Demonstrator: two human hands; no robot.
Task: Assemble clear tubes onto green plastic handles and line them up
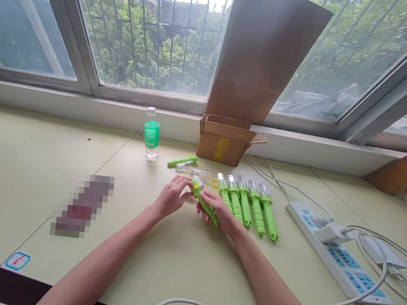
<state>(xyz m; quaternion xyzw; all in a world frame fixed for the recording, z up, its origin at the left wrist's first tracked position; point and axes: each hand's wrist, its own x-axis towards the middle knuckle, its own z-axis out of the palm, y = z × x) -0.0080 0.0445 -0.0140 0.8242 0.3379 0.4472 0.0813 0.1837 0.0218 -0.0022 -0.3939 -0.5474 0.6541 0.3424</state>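
Observation:
Both hands are on one green light stick point(205, 205), which slants over the table with its head up and to the left. My right hand point(221, 210) is closed around its green handle. My left hand point(173, 194) pinches the head end near a yellow ring, where a clear part shows; the fingertips are partly hidden. Just right of my right hand, several green light sticks point(256, 206) with clear caps lie side by side. Beyond the hands are a green stick without a cap point(182, 161), loose clear caps point(200, 173) and a yellow ring point(214, 183).
A water bottle point(152, 135) stands toward the window, left of an open cardboard box point(222, 142). On the right lies a white power strip point(338, 256) with plugs and cables. A white cable point(187, 302) crosses the front edge. A blurred-out item point(83, 205) lies left.

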